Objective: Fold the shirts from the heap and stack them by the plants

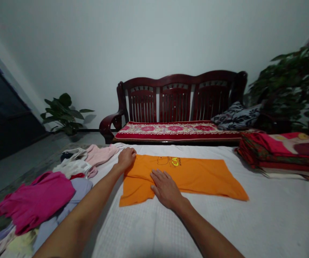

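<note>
An orange T-shirt (203, 175) lies lengthwise on a white cloth, folded into a long strip, with a short sleeve at its near left end. It bears a line drawing and yellow letters. My left hand (127, 158) is at the shirt's far left corner, its fingers curled in on the edge; the fingertips are partly hidden. Flat on the shirt, left of its middle, rests my right hand (166, 188), fingers stretched out and holding nothing.
Loose clothes lie along the left, among them a bright pink garment (40, 197) and a pale pink one (100, 154). Folded red textiles (280, 152) are stacked at the right. A dark wooden bench (173, 96) stands behind, with plants (65, 113) on either side.
</note>
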Motion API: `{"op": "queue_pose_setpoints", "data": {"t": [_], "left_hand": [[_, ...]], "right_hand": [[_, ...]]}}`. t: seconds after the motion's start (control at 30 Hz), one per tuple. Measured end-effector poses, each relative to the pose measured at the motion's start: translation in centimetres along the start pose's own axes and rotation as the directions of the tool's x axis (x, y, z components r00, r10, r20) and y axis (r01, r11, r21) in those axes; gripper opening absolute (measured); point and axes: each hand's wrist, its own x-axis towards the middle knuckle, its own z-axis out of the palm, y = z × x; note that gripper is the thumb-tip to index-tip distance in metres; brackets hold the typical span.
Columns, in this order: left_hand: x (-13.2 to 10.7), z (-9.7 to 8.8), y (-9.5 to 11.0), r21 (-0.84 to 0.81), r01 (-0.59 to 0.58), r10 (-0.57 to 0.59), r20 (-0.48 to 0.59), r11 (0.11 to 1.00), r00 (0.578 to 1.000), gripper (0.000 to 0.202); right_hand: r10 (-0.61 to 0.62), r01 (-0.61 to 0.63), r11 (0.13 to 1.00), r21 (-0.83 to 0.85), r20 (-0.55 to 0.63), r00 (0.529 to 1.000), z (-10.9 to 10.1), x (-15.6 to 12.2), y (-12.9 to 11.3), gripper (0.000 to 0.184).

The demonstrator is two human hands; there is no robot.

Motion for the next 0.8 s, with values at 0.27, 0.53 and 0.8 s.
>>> {"op": "queue_pose_setpoints", "data": {"t": [0.27, 0.53, 0.8], "left_hand": [[3.0, 2.1, 0.4, 0.024, -0.197, 0.195, 0.053, 0.98, 0.979, 0.019], [3.8, 3.9, 0.2, 0.02, -0.247, 0.247, -0.021, 0.969, 0.969, 0.015], [2.7, 4.4, -1.7, 0.029, -0.147, 0.149, -0.13, 0.989, 0.98, 0.024]], "right_hand": [[0.015, -0.014, 1.0, 0.024, -0.042, 0.999, 0.2, -0.2, 0.0, 0.051], [0.017, -0.016, 1.0, 0.023, -0.063, 0.998, 0.3, -0.2, 0.0, 0.051], [0.017, -0.016, 1.0, 0.012, -0.064, 0.998, 0.2, -0.2, -0.1, 0.051]]}}
